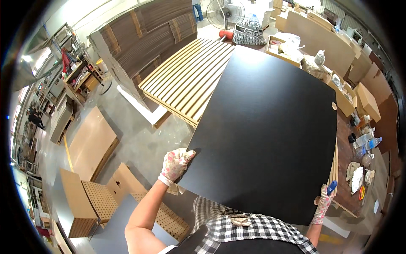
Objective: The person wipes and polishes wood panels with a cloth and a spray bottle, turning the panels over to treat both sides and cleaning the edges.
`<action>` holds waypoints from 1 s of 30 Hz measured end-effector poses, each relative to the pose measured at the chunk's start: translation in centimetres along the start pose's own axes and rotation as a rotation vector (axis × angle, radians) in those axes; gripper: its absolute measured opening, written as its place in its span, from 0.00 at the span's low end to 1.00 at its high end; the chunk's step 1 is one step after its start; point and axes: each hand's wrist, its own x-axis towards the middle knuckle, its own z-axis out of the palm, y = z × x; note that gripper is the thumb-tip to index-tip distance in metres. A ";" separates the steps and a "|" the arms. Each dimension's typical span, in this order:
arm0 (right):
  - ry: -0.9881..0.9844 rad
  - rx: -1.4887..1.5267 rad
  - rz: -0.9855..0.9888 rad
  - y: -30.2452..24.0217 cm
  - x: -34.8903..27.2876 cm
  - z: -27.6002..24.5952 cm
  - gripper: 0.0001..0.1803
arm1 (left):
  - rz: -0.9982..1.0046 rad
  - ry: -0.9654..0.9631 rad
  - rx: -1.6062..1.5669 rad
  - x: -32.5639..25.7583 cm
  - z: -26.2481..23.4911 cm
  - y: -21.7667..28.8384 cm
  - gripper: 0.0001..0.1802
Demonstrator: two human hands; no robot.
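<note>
A large black panel lies in front of me, its near edge close to my checked apron. My left hand, in a white glove with pink spots, is closed on the panel's left edge, thumb on top. My right hand, in a similar glove, is closed at the right edge near the close corner. From it sticks out a small blue tool whose kind I cannot make out. Two small round tan spots show along the panel's right side, one of them a far spot.
A slatted wooden rack lies beyond the panel's left edge. A brown table at the right bears bottles, rags and orange-handled scissors. Perforated boards stand at lower left. A fan stands far back.
</note>
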 end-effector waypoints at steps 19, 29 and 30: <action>-0.322 0.036 0.246 -12.7 3.1 29.3 0.19 | -0.117 0.021 -0.042 18.2 -13.3 -14.1 0.15; -0.224 -0.043 0.296 -15.6 -0.4 39.5 0.22 | 0.408 -0.136 0.441 34.0 -17.4 -25.0 0.07; -0.217 -0.009 0.345 -16.1 -1.1 40.1 0.22 | 0.498 -0.103 0.500 35.0 -17.6 -25.7 0.08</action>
